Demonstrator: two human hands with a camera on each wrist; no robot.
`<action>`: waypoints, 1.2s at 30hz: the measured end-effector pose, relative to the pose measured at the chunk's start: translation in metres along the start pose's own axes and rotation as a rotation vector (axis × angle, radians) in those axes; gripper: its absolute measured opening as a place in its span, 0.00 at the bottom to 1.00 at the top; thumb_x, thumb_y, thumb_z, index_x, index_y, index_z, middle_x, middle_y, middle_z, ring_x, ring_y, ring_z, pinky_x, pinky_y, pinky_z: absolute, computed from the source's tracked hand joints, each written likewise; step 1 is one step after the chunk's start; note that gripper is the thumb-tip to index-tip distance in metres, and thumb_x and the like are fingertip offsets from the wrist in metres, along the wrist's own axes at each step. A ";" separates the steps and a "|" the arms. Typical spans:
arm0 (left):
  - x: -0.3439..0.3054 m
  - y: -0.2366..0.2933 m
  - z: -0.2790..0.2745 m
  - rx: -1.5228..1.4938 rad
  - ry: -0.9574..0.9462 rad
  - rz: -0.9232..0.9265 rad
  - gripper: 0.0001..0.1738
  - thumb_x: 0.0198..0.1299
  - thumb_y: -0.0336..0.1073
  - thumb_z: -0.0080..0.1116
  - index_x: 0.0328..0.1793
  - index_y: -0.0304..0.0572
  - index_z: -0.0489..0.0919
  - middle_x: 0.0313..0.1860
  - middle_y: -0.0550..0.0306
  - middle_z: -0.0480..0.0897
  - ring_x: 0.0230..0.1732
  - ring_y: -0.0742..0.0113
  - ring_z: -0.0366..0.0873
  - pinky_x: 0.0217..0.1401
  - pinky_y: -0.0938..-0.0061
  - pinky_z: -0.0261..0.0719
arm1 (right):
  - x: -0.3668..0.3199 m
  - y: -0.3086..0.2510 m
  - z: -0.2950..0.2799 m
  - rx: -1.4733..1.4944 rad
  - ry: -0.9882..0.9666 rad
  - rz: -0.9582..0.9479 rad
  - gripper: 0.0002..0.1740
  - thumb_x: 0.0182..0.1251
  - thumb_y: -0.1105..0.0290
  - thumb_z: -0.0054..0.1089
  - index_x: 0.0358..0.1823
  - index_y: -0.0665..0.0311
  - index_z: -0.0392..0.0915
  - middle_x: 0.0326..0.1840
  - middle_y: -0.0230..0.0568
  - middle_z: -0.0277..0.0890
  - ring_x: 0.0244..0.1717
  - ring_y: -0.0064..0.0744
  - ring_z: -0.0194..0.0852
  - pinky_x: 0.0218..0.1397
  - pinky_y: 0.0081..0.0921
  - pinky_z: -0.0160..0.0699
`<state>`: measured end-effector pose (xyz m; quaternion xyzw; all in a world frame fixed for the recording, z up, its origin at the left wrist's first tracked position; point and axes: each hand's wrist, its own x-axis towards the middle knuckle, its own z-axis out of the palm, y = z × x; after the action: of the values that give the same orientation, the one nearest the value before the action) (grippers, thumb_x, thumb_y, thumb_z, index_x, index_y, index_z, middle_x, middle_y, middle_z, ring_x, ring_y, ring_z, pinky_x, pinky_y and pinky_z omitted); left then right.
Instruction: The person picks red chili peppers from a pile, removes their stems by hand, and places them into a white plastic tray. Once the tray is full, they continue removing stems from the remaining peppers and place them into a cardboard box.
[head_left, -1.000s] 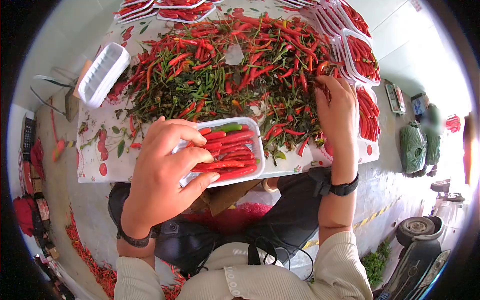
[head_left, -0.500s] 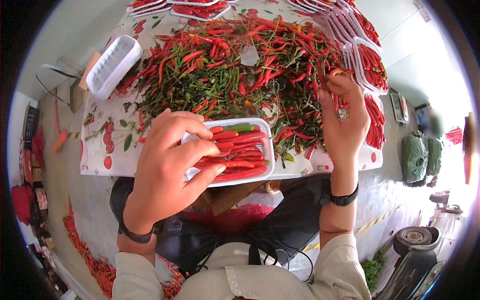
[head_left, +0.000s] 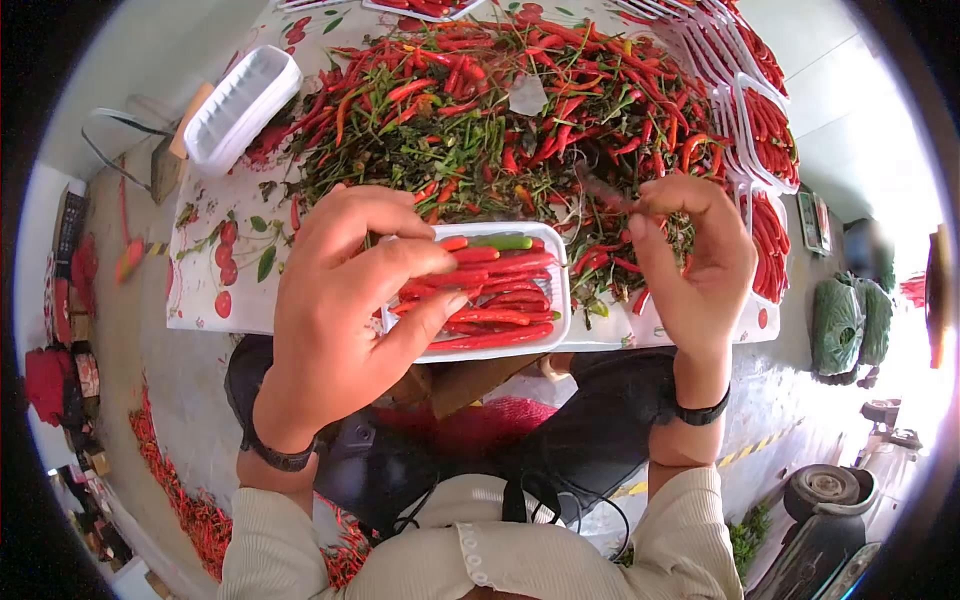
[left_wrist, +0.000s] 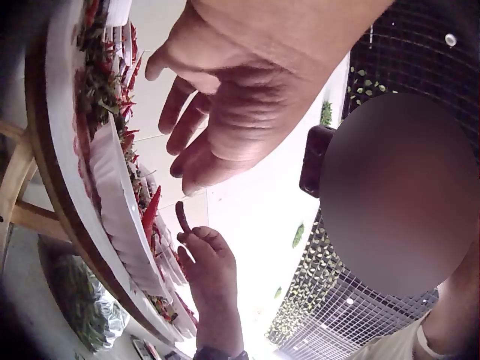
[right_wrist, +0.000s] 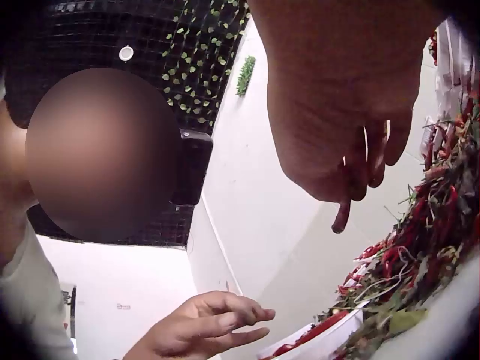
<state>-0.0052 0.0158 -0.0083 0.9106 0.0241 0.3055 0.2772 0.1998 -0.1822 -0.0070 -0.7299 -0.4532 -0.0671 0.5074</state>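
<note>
A white tray [head_left: 563, 300] of red peppers and one green pepper [head_left: 503, 242] lies at the table's near edge. Over its left part is the left hand [head_left: 345, 300], fingers bent loosely with nothing between them; the left wrist view shows this hand [left_wrist: 251, 105] above the tray [left_wrist: 120, 196]. Right of the tray, thumb and fingertips of the right hand [head_left: 695, 265] pinch a dark, shrivelled pepper [head_left: 603, 190], raised above the pile. That pepper [left_wrist: 182, 216] also shows in the left wrist view, and its tip [right_wrist: 342, 217] beneath the right hand [right_wrist: 345, 127] in the right wrist view.
Loose red peppers with green stems and dry leaves [head_left: 440, 140] are heaped behind the tray. Stacked empty trays [head_left: 240, 112] stand at the left. Filled trays [head_left: 768, 130] line the right edge, and another [head_left: 425, 8] is at the back. A clear plastic scrap [head_left: 527, 95] lies on the heap.
The right hand has come out of the heap's right side with the dark pepper, lifting it and bringing it nearer the tray. The left hand stays over the tray; the head view has shifted.
</note>
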 end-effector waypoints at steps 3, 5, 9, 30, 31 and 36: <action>0.001 0.000 0.002 0.002 0.050 0.010 0.20 0.49 0.33 0.77 0.49 0.41 0.85 0.49 0.48 0.82 0.58 0.47 0.80 0.61 0.54 0.77 | 0.001 -0.009 0.005 0.076 -0.148 -0.153 0.13 0.49 0.84 0.70 0.37 0.66 0.83 0.38 0.42 0.84 0.44 0.44 0.85 0.53 0.36 0.82; 0.003 0.003 0.001 0.036 0.055 0.029 0.21 0.50 0.35 0.77 0.52 0.42 0.86 0.50 0.47 0.82 0.58 0.47 0.79 0.62 0.53 0.77 | 0.000 -0.016 0.009 0.104 -0.242 -0.245 0.13 0.48 0.84 0.70 0.37 0.64 0.83 0.37 0.41 0.84 0.43 0.45 0.84 0.52 0.38 0.82; 0.004 0.004 0.000 -0.001 0.021 0.075 0.22 0.47 0.37 0.78 0.50 0.45 0.87 0.50 0.48 0.81 0.59 0.46 0.79 0.65 0.48 0.75 | -0.001 -0.027 0.013 0.179 -0.325 -0.255 0.13 0.47 0.84 0.71 0.34 0.62 0.82 0.36 0.39 0.84 0.42 0.45 0.84 0.51 0.39 0.82; -0.002 0.016 -0.010 -0.103 -0.212 0.132 0.14 0.36 0.34 0.75 0.34 0.52 0.87 0.37 0.62 0.77 0.50 0.53 0.80 0.72 0.39 0.69 | 0.001 -0.017 -0.002 0.086 -0.231 -0.123 0.12 0.56 0.68 0.78 0.38 0.64 0.85 0.37 0.41 0.85 0.41 0.44 0.85 0.49 0.38 0.82; -0.003 0.018 -0.009 -0.114 -0.254 0.154 0.14 0.37 0.34 0.75 0.34 0.52 0.87 0.36 0.63 0.76 0.49 0.54 0.80 0.72 0.39 0.68 | 0.001 -0.010 -0.004 0.014 -0.145 -0.004 0.11 0.57 0.70 0.77 0.38 0.65 0.86 0.37 0.42 0.86 0.41 0.44 0.85 0.49 0.38 0.82; -0.009 0.027 -0.014 -0.100 -0.441 0.197 0.11 0.40 0.34 0.77 0.32 0.52 0.87 0.33 0.65 0.73 0.45 0.60 0.80 0.74 0.39 0.66 | 0.018 0.030 -0.032 -0.548 0.125 0.143 0.09 0.65 0.69 0.68 0.43 0.64 0.85 0.42 0.47 0.85 0.44 0.50 0.83 0.51 0.39 0.81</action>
<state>-0.0237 -0.0015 0.0103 0.9383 -0.1412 0.1260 0.2895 0.2434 -0.1999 -0.0021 -0.8643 -0.3335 -0.1958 0.3217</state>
